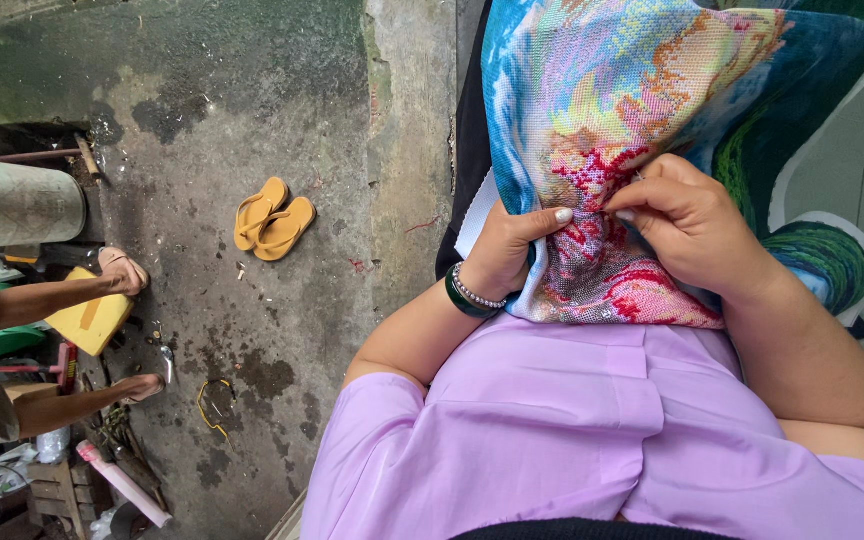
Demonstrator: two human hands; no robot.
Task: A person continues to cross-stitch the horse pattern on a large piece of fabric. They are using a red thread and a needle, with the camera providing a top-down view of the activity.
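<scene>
A large, colourful cross-stitch cloth [642,80] with blue, green, yellow and red patches lies across my lap. My left hand [509,245] grips its folded edge from below, thumb on top, with a green bangle and a bead bracelet [470,295] at the wrist. Over a red stitched patch, my right hand [687,225] rests on the cloth with fingertips pinched on a thin needle [638,177]. I wear a lilac shirt [572,430].
A pair of yellow-orange flip-flops [272,217] lies on the wet concrete floor. At the left another person's legs and sandalled feet [122,270] rest by a yellow stool [92,315], a pale bucket [12,200] and assorted clutter.
</scene>
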